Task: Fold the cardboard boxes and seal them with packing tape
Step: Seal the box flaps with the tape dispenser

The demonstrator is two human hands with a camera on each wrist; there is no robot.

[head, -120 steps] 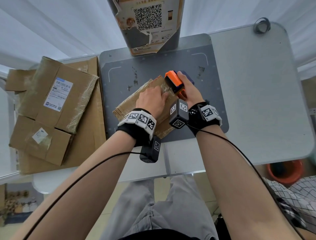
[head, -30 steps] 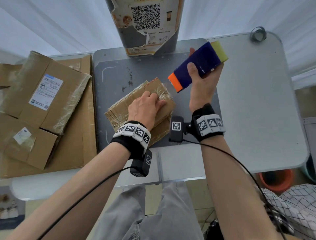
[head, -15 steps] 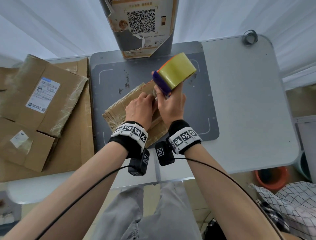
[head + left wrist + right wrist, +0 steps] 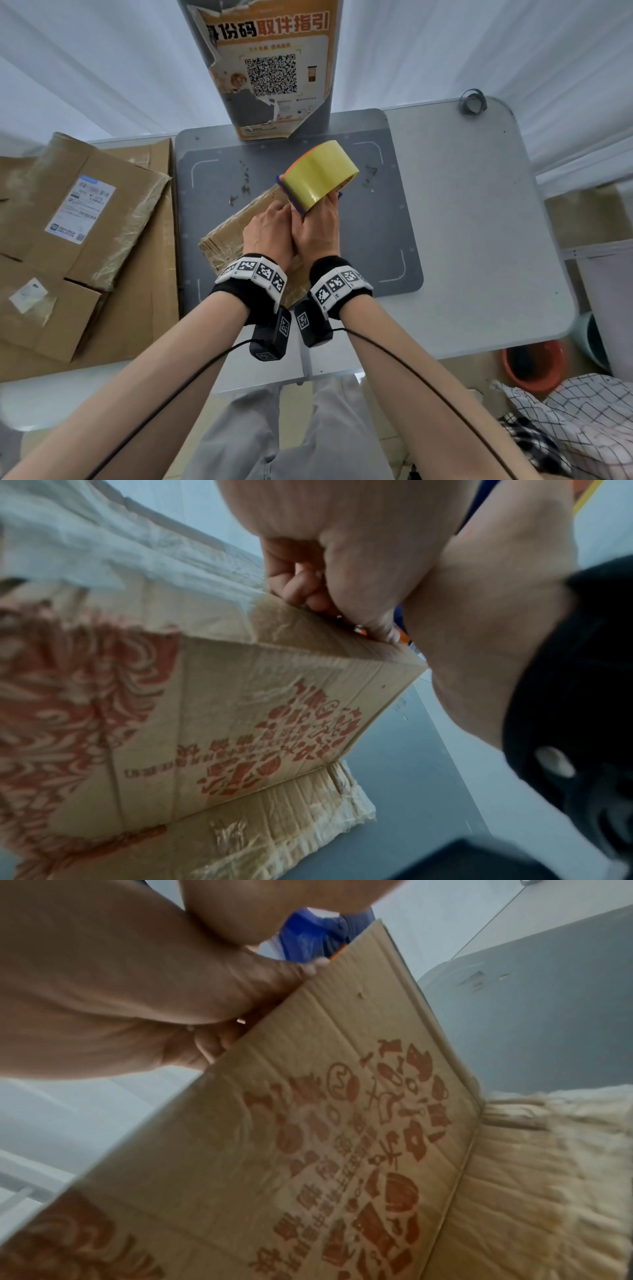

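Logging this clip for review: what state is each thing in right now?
Small cardboard box: on the grey mat, top taped, bottom flap splayed out.
Tape dispenser: raised, roll upward, in the right hand.
Left hand: fingers curled at the box's top edge.
Flattened cartons: stacked at left, unfolded.

A grey pillar with a torn orange QR-code poster (image 4: pixel 270 73) stood at the back of the dark mat (image 4: pixel 383 219). A small metal ring (image 4: pixel 472 101) lay at the table's (image 4: pixel 486 240) far right corner. An orange-red bucket (image 4: pixel 534 365) sat on the floor.
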